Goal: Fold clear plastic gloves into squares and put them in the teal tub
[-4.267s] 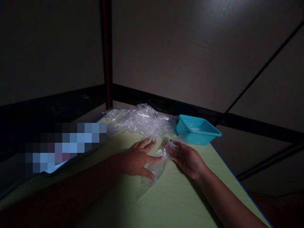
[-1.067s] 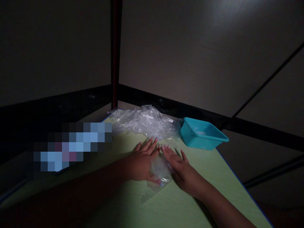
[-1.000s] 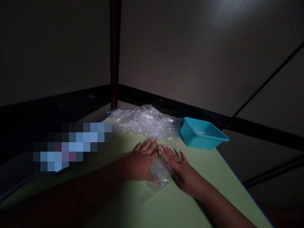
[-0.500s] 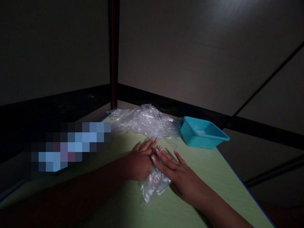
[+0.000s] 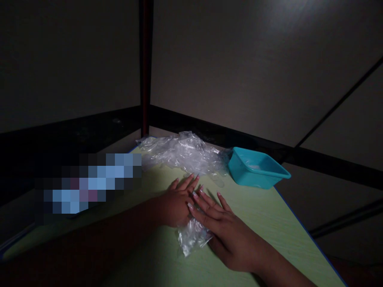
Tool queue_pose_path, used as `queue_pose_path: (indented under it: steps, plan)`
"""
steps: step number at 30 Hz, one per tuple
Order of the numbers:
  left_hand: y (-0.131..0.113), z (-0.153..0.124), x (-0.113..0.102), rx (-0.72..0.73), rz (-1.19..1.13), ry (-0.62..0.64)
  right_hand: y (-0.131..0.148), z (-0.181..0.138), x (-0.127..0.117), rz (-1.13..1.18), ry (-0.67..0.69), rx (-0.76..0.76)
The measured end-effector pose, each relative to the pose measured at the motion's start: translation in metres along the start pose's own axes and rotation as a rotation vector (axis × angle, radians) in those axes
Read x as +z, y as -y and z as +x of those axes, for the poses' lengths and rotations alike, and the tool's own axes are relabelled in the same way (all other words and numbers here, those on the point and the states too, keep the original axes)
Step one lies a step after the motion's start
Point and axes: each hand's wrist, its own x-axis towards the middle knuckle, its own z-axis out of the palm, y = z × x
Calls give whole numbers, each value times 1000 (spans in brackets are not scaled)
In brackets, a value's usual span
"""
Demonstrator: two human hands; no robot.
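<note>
A small crumpled clear plastic bag [image 5: 194, 236] lies on the pale green table. My left hand [image 5: 178, 204] rests palm down at its far left side, fingers stretched out and a little spread. Over the bag's right part is my right hand [image 5: 229, 229], its fingers long and apart, tips close to the left hand's fingers. Its thumb is low at the bag's edge, mostly in shadow. Both hands cover part of the bag, and what is inside it cannot be made out.
A heap of clear plastic bags [image 5: 185, 153] lies at the table's far corner. Right of it, a turquoise plastic basin [image 5: 251, 175] stands near the table's right edge. A pixelated bluish patch [image 5: 98, 183] covers the left side. Dark-trimmed walls [image 5: 224, 79] rise behind.
My right hand has shifted slightly down and toward me over the bag. More of the bag's near part looks bunched together. My left hand stays nearly in place.
</note>
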Motion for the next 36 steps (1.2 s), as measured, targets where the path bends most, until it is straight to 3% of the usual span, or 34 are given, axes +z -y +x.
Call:
queue_pose_path:
  steps: [7,16,22,29,36]
  plan:
    - [-1,-2,-8,31,-13,43,6,0,-8,-16,-32,-77]
    - [1,-5,-9,55,-37,5,10,0,-11,-133,-181,-217]
    - [-2,-9,-18,44,-52,69,9,4,-8,-174,-277,-295]
    - [4,-1,-6,80,1,28,16,13,-6,-205,-333,-378]
    - [0,-1,-7,58,-2,7,24,17,-8,-195,-267,-368]
